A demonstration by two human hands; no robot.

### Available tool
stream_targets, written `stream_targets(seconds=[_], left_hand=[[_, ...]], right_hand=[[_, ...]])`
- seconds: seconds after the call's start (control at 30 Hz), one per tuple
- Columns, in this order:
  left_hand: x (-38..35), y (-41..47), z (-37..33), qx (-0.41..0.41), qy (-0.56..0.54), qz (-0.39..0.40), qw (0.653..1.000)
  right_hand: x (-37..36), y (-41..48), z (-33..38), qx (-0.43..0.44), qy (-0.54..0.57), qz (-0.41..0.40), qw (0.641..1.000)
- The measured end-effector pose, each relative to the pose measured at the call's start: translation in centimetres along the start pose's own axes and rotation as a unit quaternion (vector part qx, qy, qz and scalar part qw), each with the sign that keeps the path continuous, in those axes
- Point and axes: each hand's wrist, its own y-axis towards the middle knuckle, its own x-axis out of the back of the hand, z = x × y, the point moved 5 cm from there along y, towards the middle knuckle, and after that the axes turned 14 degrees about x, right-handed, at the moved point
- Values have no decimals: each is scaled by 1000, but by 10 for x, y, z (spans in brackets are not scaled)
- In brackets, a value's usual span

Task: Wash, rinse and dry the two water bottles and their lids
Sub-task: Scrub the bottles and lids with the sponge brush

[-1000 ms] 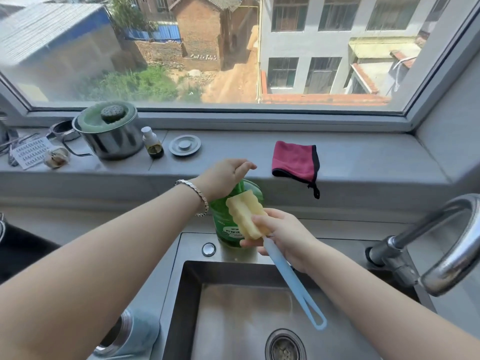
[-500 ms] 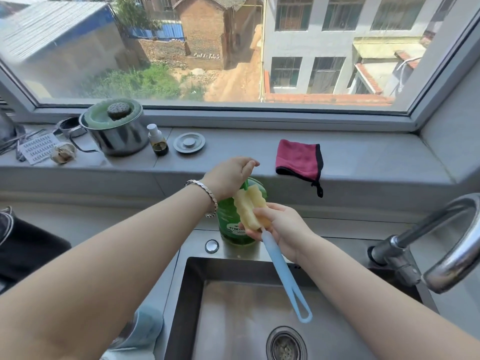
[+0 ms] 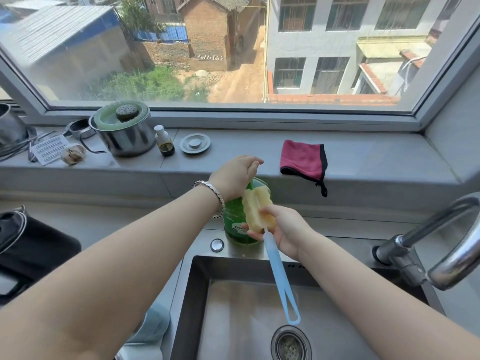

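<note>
hands (image 3: 237,175) 2; brush (image 3: 255,211) 1; green bottle (image 3: 232,223) 1; pot (image 3: 130,141) 1; cloth (image 3: 301,159) 1

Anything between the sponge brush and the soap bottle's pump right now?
Nothing visible. The right hand holds the sponge brush in front of the green soap bottle, just below the pump that the left hand grips; the spout itself is hidden.

Head view, down over sink (image 3: 259,320)
</note>
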Motion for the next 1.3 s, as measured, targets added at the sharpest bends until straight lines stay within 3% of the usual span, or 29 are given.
stream_targets(seconds=[0.23,0.33,0.43,0.5,0.57,0.67,0.83,1.03,1.2,1.3], left_hand=[[-7,0,4,30,44,-8,999],[12,-10,-6,7,99,-81,992],[29,-56,-6,-35,-51,-194,979],[25,-102,10,-24,-159,-223,961],[6,-148,30,-11,-194,-200,960],[-33,-209,64,51,-217,-110,969],[-78,-295,94,128,-206,-19,970],[-95,-354,115,201,-251,5,947],[-89,-372,133,217,-251,-10,943],[-85,-380,141,221,-247,-19,943]], right_hand=[[4,-7,1,-1,1,24,1000],[10,-21,-2,4,-16,39,999],[28,-38,-12,8,0,34,999],[47,-52,-26,-16,-32,19,999],[65,-65,-45,-53,-58,14,997],[82,-81,-74,-84,-4,-6,996],[105,-111,-107,-103,-59,-62,991],[108,-131,-122,-75,-1,-45,996],[102,-140,-128,-88,-193,-37,977],[97,-139,-133,-92,-161,-52,981]])
